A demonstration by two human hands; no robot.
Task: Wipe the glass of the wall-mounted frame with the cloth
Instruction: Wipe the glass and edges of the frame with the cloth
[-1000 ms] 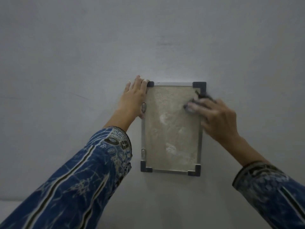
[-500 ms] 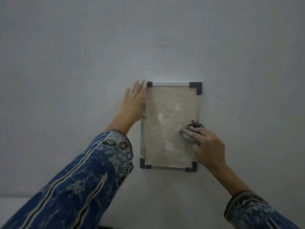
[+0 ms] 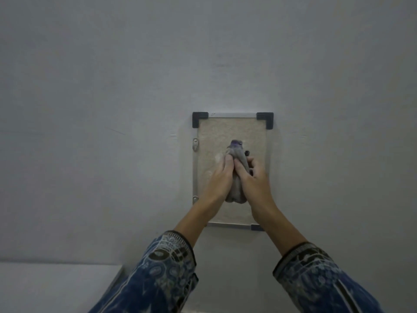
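A small frame [image 3: 232,114] with a silver rim and dark corner caps hangs on the grey wall; its glass covers a beige, speckled sheet. A bunched grey cloth [image 3: 236,154] with a purple tip sits in front of the glass near its middle. My left hand [image 3: 220,179] and my right hand [image 3: 253,180] both grip the cloth from either side, palms facing each other. My forearms hide the frame's lower corners.
The plain grey wall [image 3: 112,86] fills the view. A pale ledge or surface [image 3: 56,288] lies at the lower left, below the frame. Two small metal clips [image 3: 195,143] sit on the frame's left rim.
My left hand left the frame's top-left edge and came to the middle. My right hand moved from the lower right glass to the middle. Both now hold the cloth together.
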